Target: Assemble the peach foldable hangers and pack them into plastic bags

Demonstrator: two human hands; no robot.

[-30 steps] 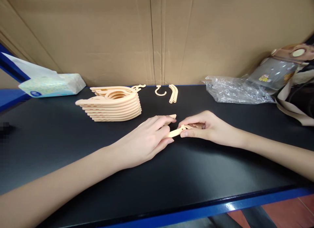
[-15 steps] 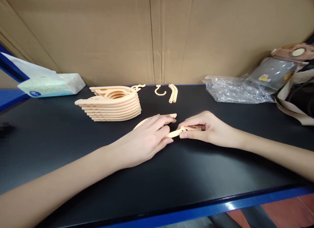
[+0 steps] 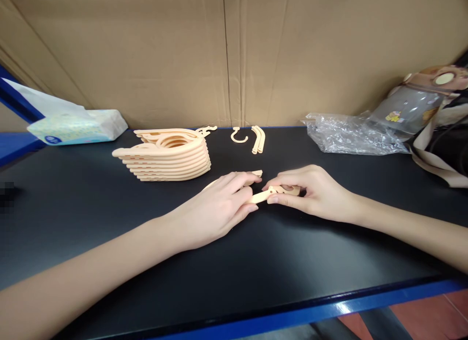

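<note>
Low over the black table, my left hand (image 3: 223, 208) is closed on a cream plastic clothes hanger (image 3: 259, 197), palm down, covering much of it. My right hand (image 3: 310, 193) pinches the hanger's right end between thumb and fingers, where a small pivot and a curved piece show. Another end of the cream plastic sticks out beyond my left fingertips. Behind my left hand stands a neat stack of matching hangers (image 3: 164, 159). Farther back lie a loose hook (image 3: 239, 139) and a few short curved cream pieces (image 3: 259, 140).
At the back left sits a tissue pack (image 3: 80, 127). Crumpled clear plastic (image 3: 351, 134) lies at the back right, beside a clear bottle (image 3: 402, 108) and a beige strap (image 3: 427, 154). Cardboard (image 3: 164, 57) walls off the rear; the table's blue edge (image 3: 329, 308) runs along the front.
My right hand has turned slightly, and the curved piece at the hanger's right end shows more. My left hand stays almost in place. The stack and loose parts are unmoved.
</note>
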